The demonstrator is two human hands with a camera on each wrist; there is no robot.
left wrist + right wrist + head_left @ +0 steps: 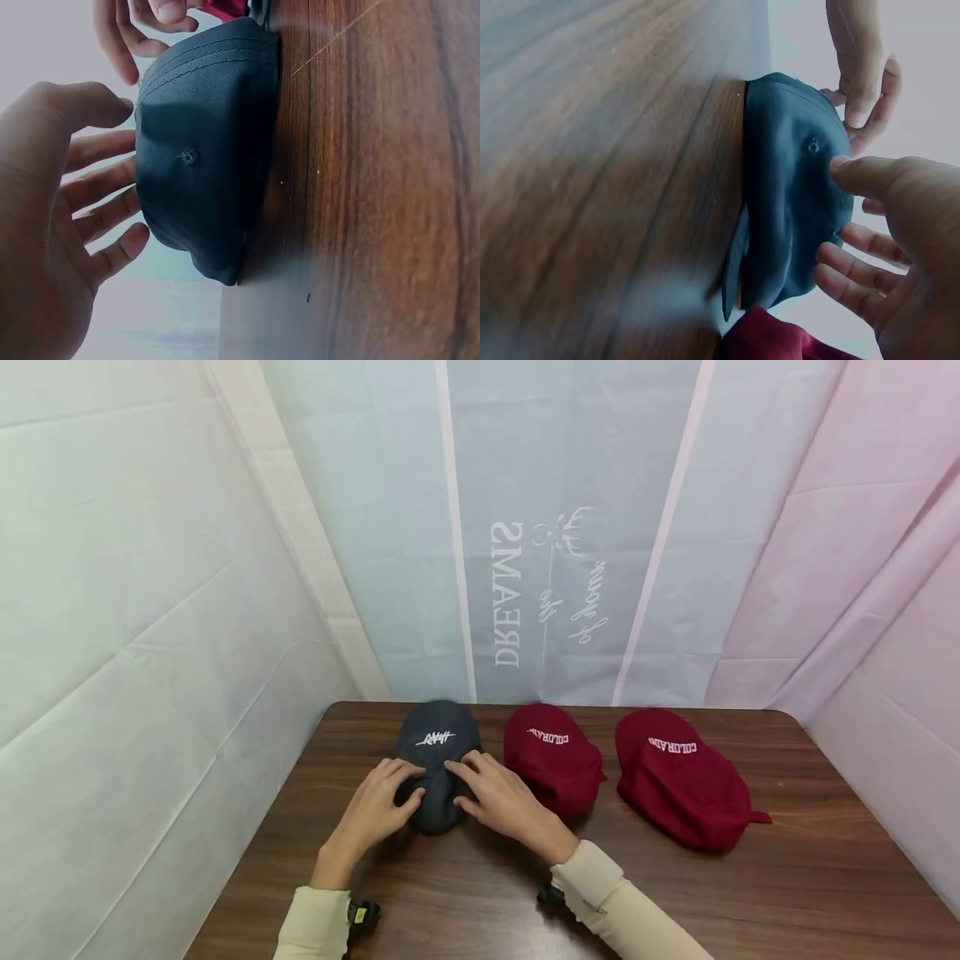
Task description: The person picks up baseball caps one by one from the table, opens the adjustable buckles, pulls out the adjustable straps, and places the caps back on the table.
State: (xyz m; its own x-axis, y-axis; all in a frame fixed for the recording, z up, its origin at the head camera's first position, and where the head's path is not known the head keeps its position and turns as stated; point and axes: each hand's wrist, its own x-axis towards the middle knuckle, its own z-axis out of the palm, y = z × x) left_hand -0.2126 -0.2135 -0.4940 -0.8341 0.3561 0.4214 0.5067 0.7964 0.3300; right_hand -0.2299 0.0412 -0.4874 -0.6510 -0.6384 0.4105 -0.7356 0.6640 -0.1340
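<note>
A dark navy cap (438, 739) with white stitched lettering lies on the table, its brim pointing to the far side. The middle of its crown is creased between the two hands. My left hand (378, 802) touches the crown's left side with spread, slightly bent fingers and thumb. On the right side of the same crown, the fingertips of my right hand (498, 793) rest lightly. The left wrist view shows the cap's side (199, 135) standing up from the wood, with a small eyelet. In the right wrist view, the right thumb meets the crown (802, 172) near another eyelet.
Just right of the navy cap sits a dark red cap (551, 768) lettered COLORADO. A second red cap (682, 785) lies farther right, its back strap sticking out. The brown wooden table (465, 902) ends at a hanging fabric backdrop (382, 568).
</note>
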